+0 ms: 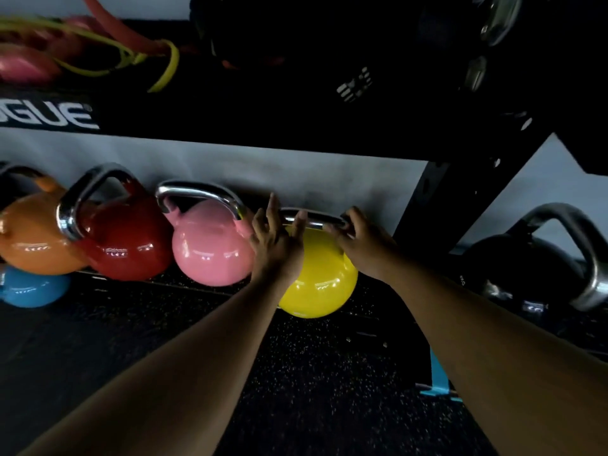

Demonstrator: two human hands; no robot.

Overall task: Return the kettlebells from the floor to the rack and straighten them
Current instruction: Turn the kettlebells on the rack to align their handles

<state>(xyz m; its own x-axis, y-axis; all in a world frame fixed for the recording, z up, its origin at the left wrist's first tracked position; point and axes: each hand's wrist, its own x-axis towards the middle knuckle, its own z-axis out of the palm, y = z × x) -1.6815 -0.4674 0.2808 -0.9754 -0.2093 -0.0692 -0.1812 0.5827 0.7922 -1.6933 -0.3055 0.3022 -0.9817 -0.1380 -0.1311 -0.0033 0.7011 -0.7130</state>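
A yellow kettlebell (320,284) with a chrome handle sits at the right end of a row on the low rack shelf (158,284). My left hand (274,245) lies against the left side of its handle with the fingers spread. The handle's right end is wrapped by the curled fingers of my right hand (357,240). To the left stand a pink kettlebell (210,248), a red kettlebell (128,248) and an orange kettlebell (33,238). A blue kettlebell (31,289) sits lower at the far left edge.
A black rack upright (437,199) rises just right of the yellow bell. Beyond it stands a black kettlebell (523,274) with a chrome handle. Resistance bands (108,44) lie on the upper shelf. Dark speckled rubber floor (312,373) fills the foreground, with a blue bracket (439,376).
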